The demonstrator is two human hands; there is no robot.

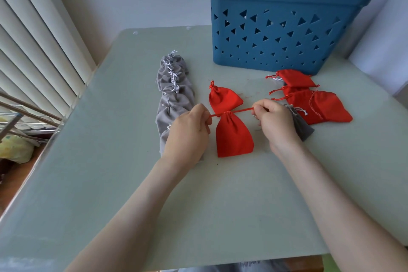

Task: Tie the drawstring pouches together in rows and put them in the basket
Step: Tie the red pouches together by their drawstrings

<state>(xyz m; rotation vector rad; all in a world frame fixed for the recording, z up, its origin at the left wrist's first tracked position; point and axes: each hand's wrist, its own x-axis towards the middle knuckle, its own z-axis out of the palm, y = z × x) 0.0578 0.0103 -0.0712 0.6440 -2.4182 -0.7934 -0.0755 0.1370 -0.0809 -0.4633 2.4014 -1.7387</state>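
Pinching the ends of a red drawstring [234, 111], the left grip [189, 130] and the right grip [276, 123] hold the cord stretched straight between them, just above the pale green surface [110, 161]. Each grip is closed on its end of the cord, thumb against curled fingers.

The cord crosses the gathered neck of the near red pouch [234, 137], whose body fans out toward 6 o'clock and lies flat. At 12 o'clock from that neck, and touching it, lies the far red pouch [224, 99], with its own cinched neck and knotted cord pointing to 12 o'clock.

At 9 o'clock from the red pair is the grey row [174, 95]. Its pouches overlap in a line running from 12 to 6 o'clock, with white cords knotted along the line. The left grip hides part of its near end.

At 3 o'clock from the red pair is the loose red pile [315, 104], several overlapping pouches with cords trailing toward 9 o'clock. A single grey pouch [303, 128] lies just beside this pile, partly under the right grip.

The blue basket [276, 35], pierced with triangular holes, stands at 1 o'clock near the far edge of the surface, and its interior cannot be seen. White blinds [33, 40] hang at 10 o'clock.
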